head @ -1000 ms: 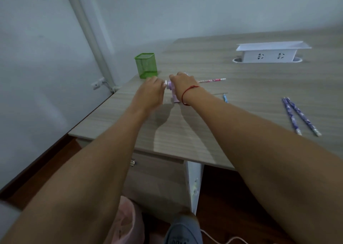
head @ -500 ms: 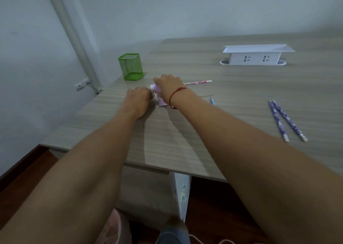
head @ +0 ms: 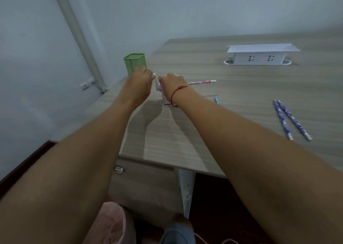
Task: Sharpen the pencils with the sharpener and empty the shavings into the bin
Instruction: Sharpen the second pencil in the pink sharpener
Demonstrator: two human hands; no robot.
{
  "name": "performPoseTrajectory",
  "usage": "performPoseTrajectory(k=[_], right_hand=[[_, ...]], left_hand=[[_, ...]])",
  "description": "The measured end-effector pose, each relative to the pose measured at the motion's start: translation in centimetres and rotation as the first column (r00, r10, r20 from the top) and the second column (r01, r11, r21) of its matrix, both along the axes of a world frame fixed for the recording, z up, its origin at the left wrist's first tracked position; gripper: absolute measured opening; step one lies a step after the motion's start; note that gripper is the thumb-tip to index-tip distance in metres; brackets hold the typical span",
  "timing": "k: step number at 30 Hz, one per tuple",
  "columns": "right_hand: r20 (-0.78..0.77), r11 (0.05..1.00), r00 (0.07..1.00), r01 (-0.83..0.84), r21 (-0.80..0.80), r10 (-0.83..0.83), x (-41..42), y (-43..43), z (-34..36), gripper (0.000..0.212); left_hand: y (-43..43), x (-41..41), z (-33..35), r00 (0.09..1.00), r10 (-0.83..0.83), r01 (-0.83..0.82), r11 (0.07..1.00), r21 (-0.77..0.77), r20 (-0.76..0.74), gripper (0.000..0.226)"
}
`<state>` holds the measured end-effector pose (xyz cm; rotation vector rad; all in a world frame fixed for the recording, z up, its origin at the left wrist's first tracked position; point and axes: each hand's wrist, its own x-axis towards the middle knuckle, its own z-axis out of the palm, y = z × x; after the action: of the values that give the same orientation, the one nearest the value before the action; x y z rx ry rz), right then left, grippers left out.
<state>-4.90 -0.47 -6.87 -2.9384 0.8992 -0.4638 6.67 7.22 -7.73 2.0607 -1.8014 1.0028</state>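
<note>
A small pink sharpener [head: 164, 98] stands on the wooden desk [head: 232, 102], mostly hidden under my right hand [head: 173, 85], which presses down on its top. A pink patterned pencil [head: 202, 82] sticks out of it to the right. My left hand [head: 140, 85] grips the white crank handle [head: 154, 75] at the sharpener's left side. Two purple patterned pencils [head: 289, 119] lie side by side on the desk at the right. A short blue pencil piece [head: 216, 100] lies just right of my right wrist.
A green mesh pen holder [head: 135, 63] stands at the desk's back left corner behind my left hand. A white socket box [head: 259, 55] sits at the back. Under the desk, a pink-lined bin [head: 111, 223] stands on the floor beside a shoe [head: 176, 234].
My left hand has risen from low beside the sharpener to up at its top left, turning the crank. My right hand stays on the sharpener. The camera view shifted.
</note>
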Motion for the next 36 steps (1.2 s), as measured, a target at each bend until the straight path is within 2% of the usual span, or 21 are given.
performPoseTrajectory(k=[3, 5, 9, 14, 18, 21, 23, 27, 33, 36], right_hand=[[-0.014, 1.000, 1.000, -0.009, -0.011, 0.008, 0.0, 0.2, 0.1, 0.034], [-0.016, 1.000, 1.000, -0.003, -0.021, 0.003, 0.0, 0.3, 0.1, 0.034], [-0.017, 0.999, 1.000, -0.004, -0.047, 0.004, 0.1, 0.4, -0.2, 0.032], [-0.052, 0.996, 0.998, -0.034, -0.087, 0.030, -0.3, 0.4, 0.3, 0.035], [-0.075, 0.994, 0.996, -0.057, -0.097, 0.050, -0.7, 0.5, 0.4, 0.041], [-0.065, 0.993, 0.997, -0.057, -0.103, 0.051, -0.5, 0.3, 0.1, 0.040], [-0.049, 0.994, 0.998, -0.054, -0.094, 0.049, -0.3, -0.1, 0.0, 0.037], [-0.030, 0.999, 0.999, -0.042, -0.027, 0.041, 0.0, -0.3, 0.1, 0.036], [-0.041, 0.999, 0.998, -0.043, -0.021, 0.042, -0.2, -0.1, 0.1, 0.034], [-0.046, 0.999, 0.999, -0.024, -0.023, 0.023, -0.1, 0.1, 0.5, 0.033]], left_hand=[[2.0, -0.9, -1.0, 0.996, -0.085, 0.085, 0.995, -0.060, 0.003, 0.013], [2.8, -1.2, -2.8, 0.993, -0.079, 0.076, 0.997, -0.028, -0.091, 0.012], [2.9, -1.0, -5.7, 0.956, -0.031, 0.049, 0.997, 0.055, -0.291, 0.025], [1.3, 0.3, -5.2, 0.953, 0.037, 0.039, 0.969, 0.243, -0.299, 0.024], [-0.6, 1.4, -4.2, 0.921, 0.139, -0.020, 0.949, 0.314, -0.363, 0.022], [-1.5, 2.2, -3.3, 0.931, 0.170, -0.055, 0.940, 0.336, -0.323, 0.017], [-2.4, 2.4, -2.3, 0.923, 0.194, -0.100, 0.954, 0.283, -0.331, 0.013], [-2.9, 2.6, 0.2, 0.912, 0.172, -0.109, 0.977, 0.183, -0.374, 0.027], [-1.3, 1.2, 0.7, 0.937, 0.141, -0.110, 0.988, 0.113, -0.320, 0.031], [0.5, 0.2, 0.5, 0.962, 0.059, -0.041, 0.996, 0.074, -0.265, 0.029]])
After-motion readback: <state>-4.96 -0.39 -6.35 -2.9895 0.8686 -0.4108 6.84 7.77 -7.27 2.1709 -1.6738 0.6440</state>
